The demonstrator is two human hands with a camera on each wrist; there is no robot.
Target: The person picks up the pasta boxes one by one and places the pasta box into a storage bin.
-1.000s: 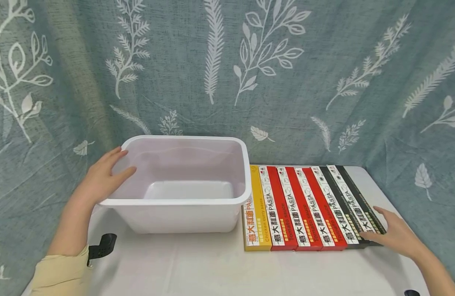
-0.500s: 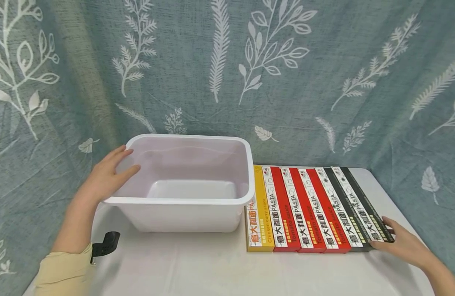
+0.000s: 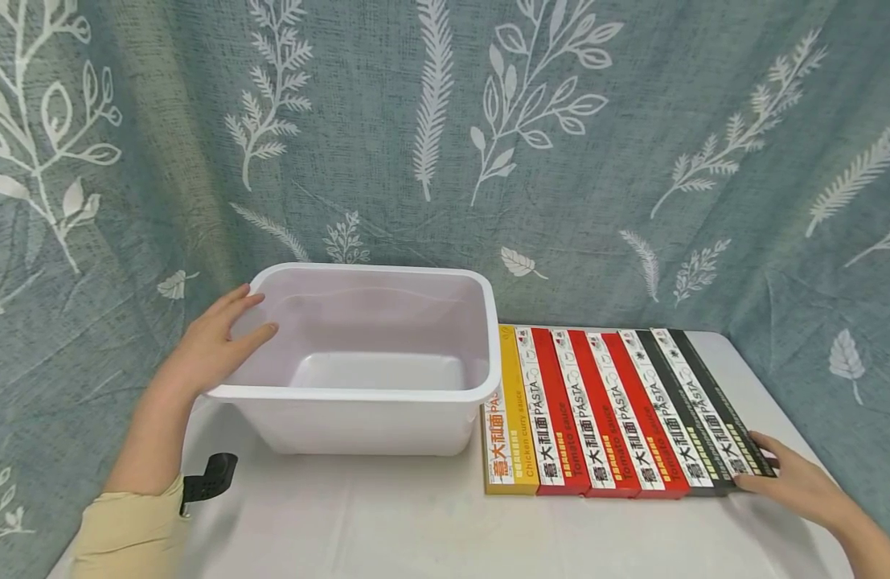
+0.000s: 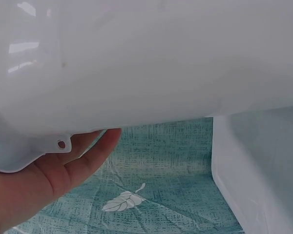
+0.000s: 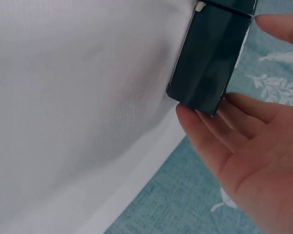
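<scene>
My left hand [image 3: 209,346] grips the left rim of a white plastic tub [image 3: 350,422], its thumb on the inner side. In the left wrist view its fingers [image 4: 90,163] lie beneath the rim, beside a small tab with a hole. At the far right of a row of flat pasta boxes, my right hand [image 3: 799,482] holds the near end of the outermost black pasta box [image 3: 705,386] between thumb and fingers. The right wrist view has the fingertips against the dark end [image 5: 210,58] of that box.
Left of that box lie another black pasta box [image 3: 665,378], three red ones [image 3: 556,402] and a yellow one [image 3: 524,450] beside the tub. A white cloth covers the table [image 3: 387,523]. A green leaf-print curtain [image 3: 387,161] hangs behind and at the sides.
My right hand has moved slightly right and nearer, closing its thumb and fingers on the end of the outermost black pasta box. The left hand stays on the tub rim; the head view shifts slightly.
</scene>
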